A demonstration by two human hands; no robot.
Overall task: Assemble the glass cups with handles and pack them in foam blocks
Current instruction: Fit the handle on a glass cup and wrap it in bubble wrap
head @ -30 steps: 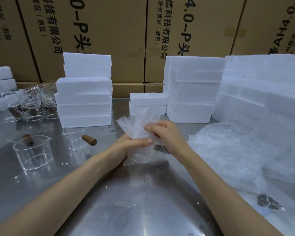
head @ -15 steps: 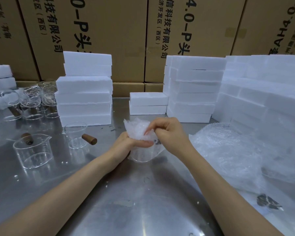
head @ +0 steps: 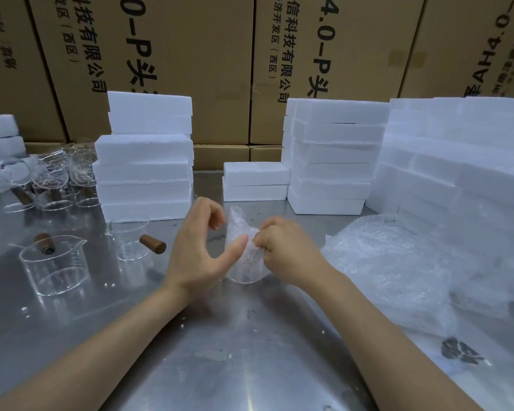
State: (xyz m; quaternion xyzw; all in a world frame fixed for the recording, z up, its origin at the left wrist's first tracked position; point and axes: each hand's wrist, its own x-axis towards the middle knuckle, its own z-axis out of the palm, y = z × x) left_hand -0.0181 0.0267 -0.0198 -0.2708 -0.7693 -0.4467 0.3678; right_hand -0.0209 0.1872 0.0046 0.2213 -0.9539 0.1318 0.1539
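Note:
A clear glass cup (head: 245, 275) stands on the steel table (head: 220, 351) between my hands, with a crumpled piece of bubble wrap (head: 237, 229) sticking out of its top. My right hand (head: 282, 253) pinches the wrap at the cup's rim. My left hand (head: 198, 250) is beside the cup with its thumb tip touching the wrap and its fingers arched above, holding nothing. Two more glass cups with brown wooden handles, one cup (head: 129, 237) and another cup (head: 54, 264), stand to the left. White foam blocks (head: 144, 161) are stacked behind them.
More foam stacks stand at the back: a low stack (head: 255, 180), a tall stack (head: 333, 155) and a wide stack (head: 457, 161). A heap of bubble wrap (head: 398, 262) lies at the right. Several glass cups (head: 54, 179) crowd the far left. Cardboard boxes (head: 175, 54) wall off the back.
The wrap has been pushed down into the cup. My left hand has let go of it and spread its fingers, and my right hand has moved lower onto the cup's rim.

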